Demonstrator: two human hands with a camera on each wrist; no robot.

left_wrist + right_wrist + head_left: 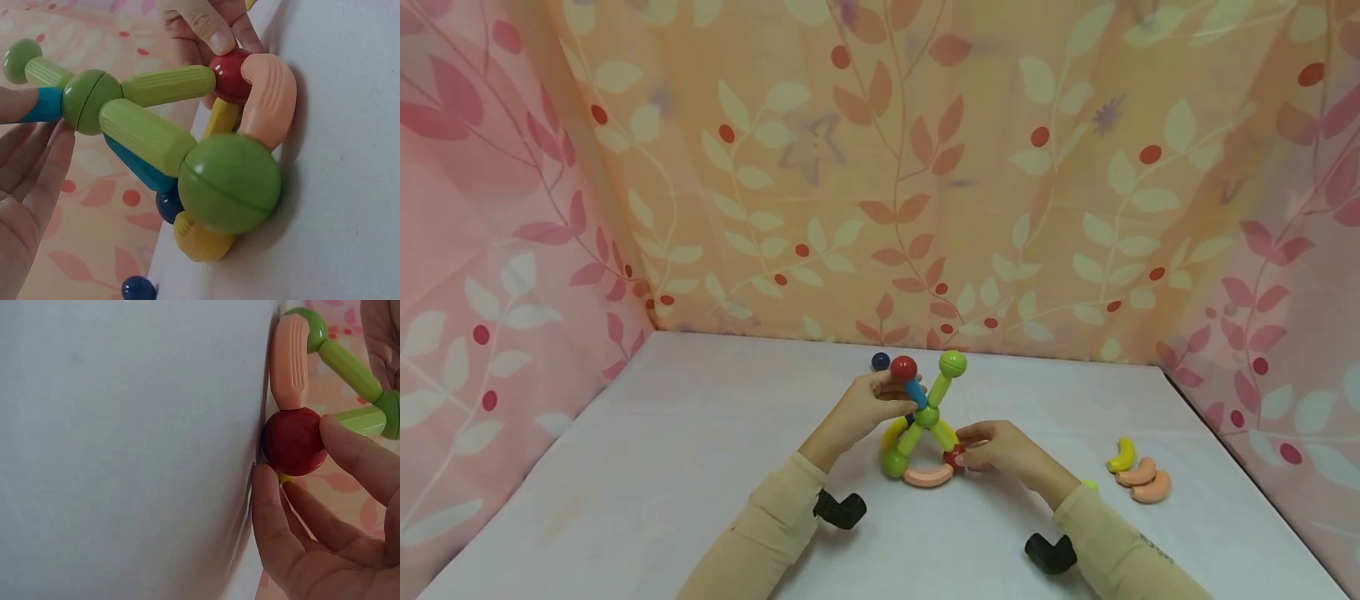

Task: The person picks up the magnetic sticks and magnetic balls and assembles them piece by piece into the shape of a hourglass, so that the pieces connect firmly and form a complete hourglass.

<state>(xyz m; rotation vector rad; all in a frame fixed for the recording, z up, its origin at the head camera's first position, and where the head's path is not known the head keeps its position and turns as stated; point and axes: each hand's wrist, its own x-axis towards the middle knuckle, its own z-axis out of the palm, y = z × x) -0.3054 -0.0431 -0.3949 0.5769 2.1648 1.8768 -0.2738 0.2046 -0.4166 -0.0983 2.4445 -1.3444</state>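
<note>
A magnetic stick-and-ball structure stands on the table, built around a green centre ball (92, 103). My left hand (859, 410) pinches the light blue rod (915, 393), which slants up from that centre and carries a red ball (903, 368). Beside it a green rod (939, 389) rises to a green top ball (952, 364). At the base, my right hand (1003, 454) holds the lower red ball (294, 441) between thumb and fingers. A curved peach piece (928, 477) joins that ball to a green base ball (230, 182). Yellow curved pieces and a dark blue ball (169, 206) sit behind.
A loose dark blue ball (880, 362) lies behind the structure. Off to the right are a yellow curved piece (1122, 455) and two peach curved pieces (1152, 487). A yellow-green item (1089, 485) shows partly behind the right forearm. Patterned curtains (895, 192) enclose the table.
</note>
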